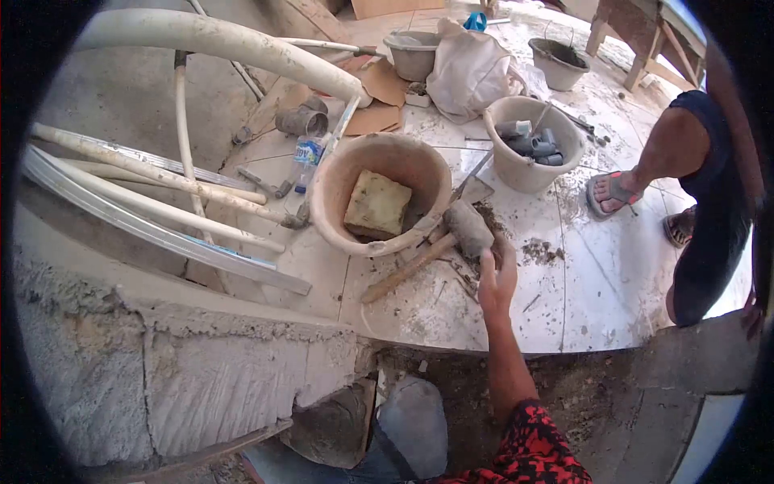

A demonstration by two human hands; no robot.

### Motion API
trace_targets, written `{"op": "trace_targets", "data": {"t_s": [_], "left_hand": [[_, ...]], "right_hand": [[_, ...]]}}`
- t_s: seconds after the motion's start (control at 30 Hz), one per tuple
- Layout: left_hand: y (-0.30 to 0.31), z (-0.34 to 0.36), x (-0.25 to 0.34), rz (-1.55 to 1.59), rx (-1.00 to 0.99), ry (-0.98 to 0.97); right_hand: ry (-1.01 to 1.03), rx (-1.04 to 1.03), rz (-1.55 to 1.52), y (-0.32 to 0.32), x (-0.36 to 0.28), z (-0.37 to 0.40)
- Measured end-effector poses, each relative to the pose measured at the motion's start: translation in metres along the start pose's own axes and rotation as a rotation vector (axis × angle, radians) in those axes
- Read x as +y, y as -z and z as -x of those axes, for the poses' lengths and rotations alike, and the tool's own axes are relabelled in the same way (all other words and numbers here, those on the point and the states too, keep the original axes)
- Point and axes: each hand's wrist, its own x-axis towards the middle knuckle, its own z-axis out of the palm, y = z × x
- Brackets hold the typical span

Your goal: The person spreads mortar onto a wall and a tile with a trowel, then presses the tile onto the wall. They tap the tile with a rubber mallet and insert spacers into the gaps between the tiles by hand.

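My right hand (497, 278) reaches forward from a red-and-black sleeve, its thumb and fingers apart right at the near end of a mallet's grey head. The mallet (468, 228) lies on the pale tiles, its wooden handle pointing toward the lower left. Just behind it is a trowel (477, 190) with loose dirt around it. To the left of the mallet, a round, mortar-stained bucket (322, 218) contains a yellowish sponge block (377, 203). My left hand is out of view.
Long white pipes (218, 44) and metal strips (169, 218) spread across the left. Another bucket (504, 165) holds grey pipe fittings. A person's sandalled foot (613, 192) stands at right. Behind are a white sack (472, 73) and more buckets (560, 68). A rough concrete edge (201, 371) runs below.
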Motion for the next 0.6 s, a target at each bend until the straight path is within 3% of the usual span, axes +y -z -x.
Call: {"op": "trace_targets", "data": {"t_s": [0.03,0.17,0.3,0.37,0.4,0.47,0.6], "left_hand": [[0.0,0.0,0.001,0.002,-0.003,0.004],[-0.005,0.002,0.003,0.02,-0.004,0.016],[-0.017,0.0,0.003,0.04,-0.011,0.024],[-0.022,-0.001,0.002,0.053,-0.016,0.031],[-0.024,0.001,0.003,0.052,-0.02,0.031],[-0.026,0.003,0.005,0.051,-0.029,0.031],[-0.038,0.008,0.003,0.071,-0.061,0.047]], "right_hand": [[-0.104,-0.037,-0.129,-0.01,-0.019,-0.018],[0.016,-0.23,0.037,-0.063,-0.028,-0.091],[0.154,-0.239,0.05,-0.113,-0.027,-0.104],[0.136,-0.298,0.034,-0.142,-0.027,-0.1],[0.014,-0.361,0.072,-0.156,-0.036,-0.099],[0.149,-0.252,0.024,-0.186,-0.033,-0.093],[0.179,-0.26,-0.051,-0.201,-0.013,-0.11]]}}
